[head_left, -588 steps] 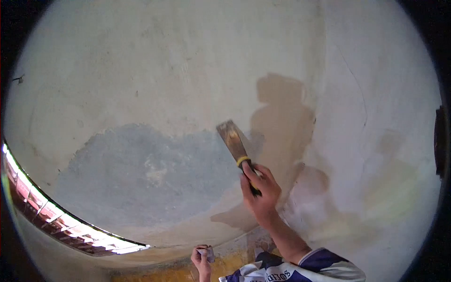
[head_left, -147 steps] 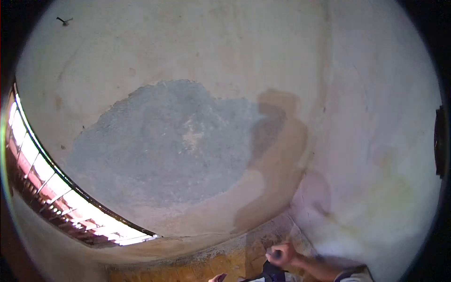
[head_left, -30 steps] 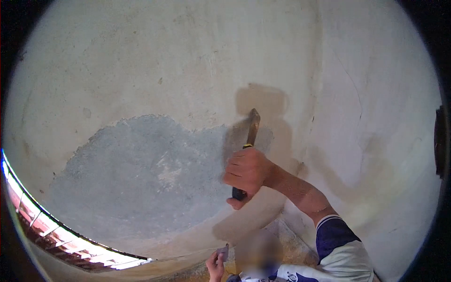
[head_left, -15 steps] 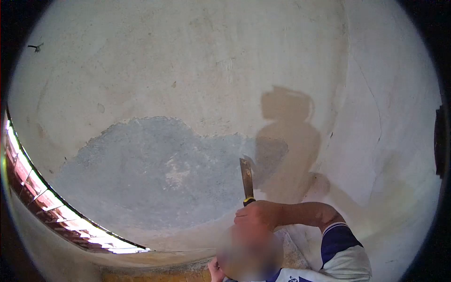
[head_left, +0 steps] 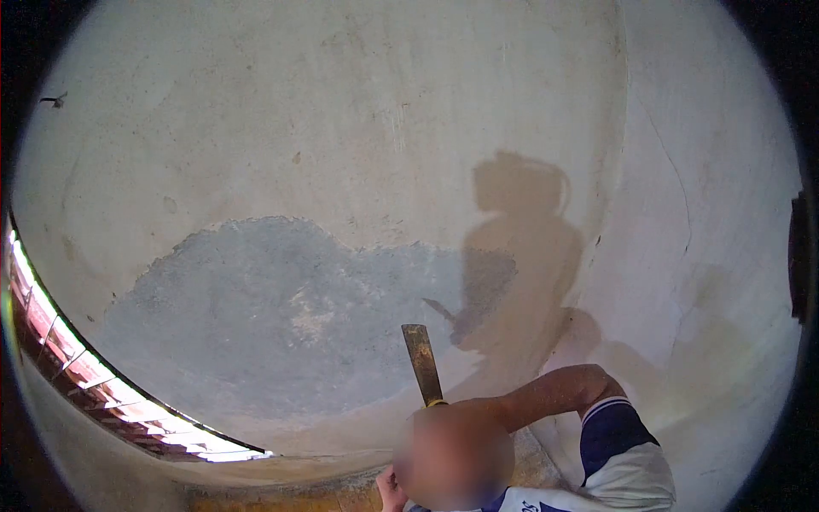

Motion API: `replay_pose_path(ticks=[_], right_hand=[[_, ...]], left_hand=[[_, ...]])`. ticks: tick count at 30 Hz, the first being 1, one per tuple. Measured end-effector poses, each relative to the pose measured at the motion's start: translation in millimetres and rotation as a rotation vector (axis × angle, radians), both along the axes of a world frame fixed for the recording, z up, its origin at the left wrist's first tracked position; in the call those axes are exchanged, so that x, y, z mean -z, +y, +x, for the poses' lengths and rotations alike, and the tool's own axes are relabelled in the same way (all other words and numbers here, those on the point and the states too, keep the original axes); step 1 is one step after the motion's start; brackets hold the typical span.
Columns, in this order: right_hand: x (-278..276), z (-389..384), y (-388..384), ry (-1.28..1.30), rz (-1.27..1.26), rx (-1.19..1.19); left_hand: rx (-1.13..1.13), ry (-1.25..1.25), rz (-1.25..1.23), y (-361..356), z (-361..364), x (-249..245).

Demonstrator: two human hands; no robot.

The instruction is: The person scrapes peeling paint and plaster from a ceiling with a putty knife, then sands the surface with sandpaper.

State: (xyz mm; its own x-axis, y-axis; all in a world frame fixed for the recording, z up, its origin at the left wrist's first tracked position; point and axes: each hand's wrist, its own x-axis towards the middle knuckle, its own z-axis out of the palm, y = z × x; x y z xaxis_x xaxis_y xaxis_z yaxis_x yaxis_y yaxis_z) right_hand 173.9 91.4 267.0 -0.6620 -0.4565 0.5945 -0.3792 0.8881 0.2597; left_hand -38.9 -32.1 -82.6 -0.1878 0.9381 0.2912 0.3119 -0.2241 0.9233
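Observation:
My right hand (head_left: 465,418) is closed around the handle of a scraper (head_left: 421,363), though a blurred patch covers most of the fingers. The scraper's long, flat, worn metal blade points up and a little left. Its shadow falls on the wall apart from the blade, so the tip stands off the surface. Behind it is a grey rough patch (head_left: 256,316) in the pale wall (head_left: 341,128). Low in the view my left hand (head_left: 390,491) shows only in part, its visible fingers curled beside the blur. What it holds, if anything, is hidden.
At the lower left, bright light comes through a barred window opening (head_left: 111,384). The wall corner and a cracked side wall (head_left: 708,171) are on the right. A dark object (head_left: 798,256) stands at the far right edge. A brownish ledge (head_left: 281,497) runs along the bottom.
My right hand has lowered and shifted left with the scraper. The blade tip has dropped away from its shadow on the wall. My left hand has hardly moved.

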Motion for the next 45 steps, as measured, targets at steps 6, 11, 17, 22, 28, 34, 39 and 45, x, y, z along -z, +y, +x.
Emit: replay_pose_path(ticks=[6,11,17,22,28,34,39,45], right_hand=[[0,1,8,-0.003,-0.019,0.001],[-32,26,65,0.033,0.049,0.286],[-3,6,40,0.075,-0.001,0.114],[-37,26,54,0.048,0.030,0.344],[-3,1,63,0.107,0.008,0.184],[-32,10,68,0.091,0.016,0.542],[-51,39,73,0.458,0.021,0.615],[-30,10,-3,0.282,0.044,0.450]], left_hand=[[0.036,0.021,-0.163,0,-11,22],[-0.026,0.079,-0.133,-1,0,-10],[-0.044,-0.065,-0.149,-4,2,-23],[-0.053,-0.070,-0.128,-6,1,-21],[-0.069,-0.023,-0.086,-12,-2,-10],[-0.047,-0.161,-0.133,-20,-1,-35],[-0.058,-0.006,-0.185,-33,-23,-39],[-0.005,-0.145,-0.169,-35,-48,-27]])
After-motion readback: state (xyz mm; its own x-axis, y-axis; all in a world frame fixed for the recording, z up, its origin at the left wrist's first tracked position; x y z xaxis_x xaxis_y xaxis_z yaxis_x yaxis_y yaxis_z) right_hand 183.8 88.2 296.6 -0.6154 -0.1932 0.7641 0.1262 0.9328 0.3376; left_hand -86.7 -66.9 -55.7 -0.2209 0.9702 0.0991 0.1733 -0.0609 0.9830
